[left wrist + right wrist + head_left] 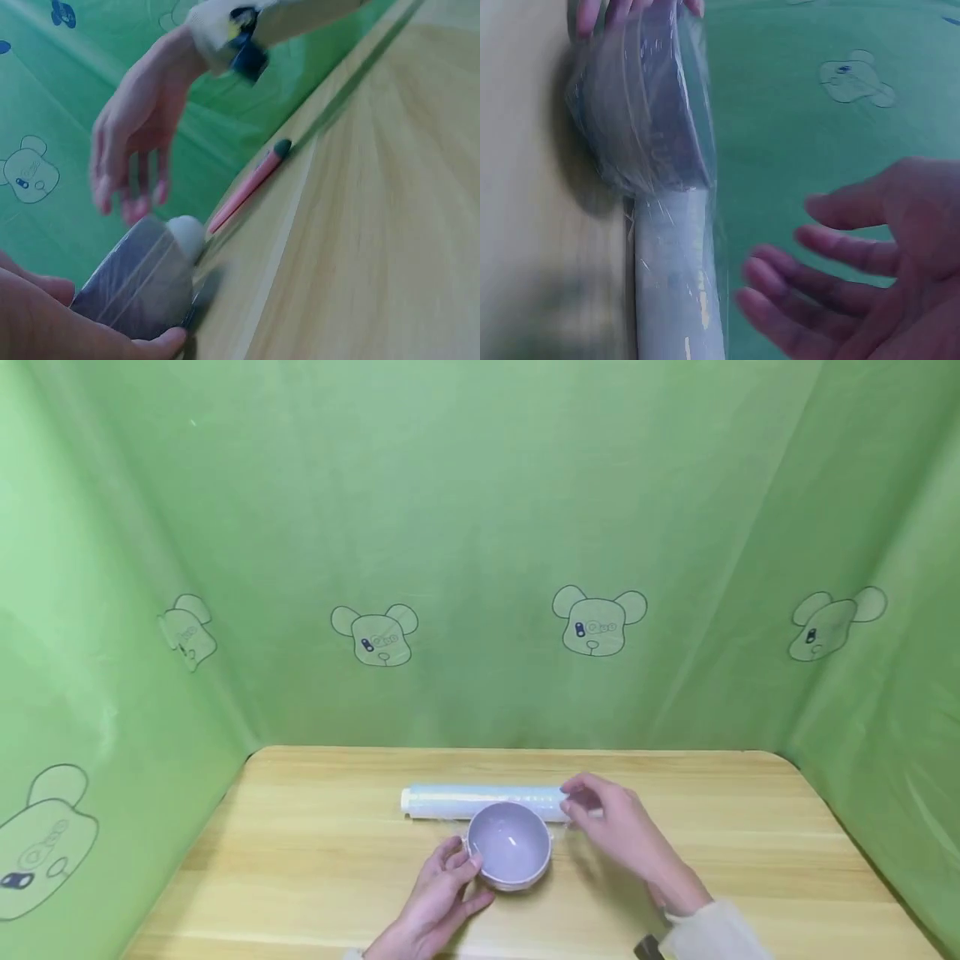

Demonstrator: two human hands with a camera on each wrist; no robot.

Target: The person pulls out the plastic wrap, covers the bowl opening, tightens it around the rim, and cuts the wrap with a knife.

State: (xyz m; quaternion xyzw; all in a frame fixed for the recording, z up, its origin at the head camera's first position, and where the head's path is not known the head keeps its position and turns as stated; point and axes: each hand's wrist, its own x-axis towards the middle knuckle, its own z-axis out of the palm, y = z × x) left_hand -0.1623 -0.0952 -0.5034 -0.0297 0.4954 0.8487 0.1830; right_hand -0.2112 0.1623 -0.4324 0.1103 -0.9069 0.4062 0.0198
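A grey-purple bowl (510, 843) with clear cling film around its outside stands upright on the table. My left hand (442, 897) holds its left side, thumb near the rim and fingers along the wall. Wrinkled film shows on the bowl's side (641, 105) in the right wrist view. Behind the bowl lies a long roll of cling film (457, 802), its white core end at the left. My right hand (615, 827) hovers by the roll's right end. Its loosely bent fingers (817, 277) hold nothing and are apart from the roll in the right wrist view.
A slim pink stick-like thing (247, 187) with a dark green end lies on the wooden table (300, 860) in the left wrist view. Green sheeting (480, 527) printed with bear heads rises behind the table and on both sides.
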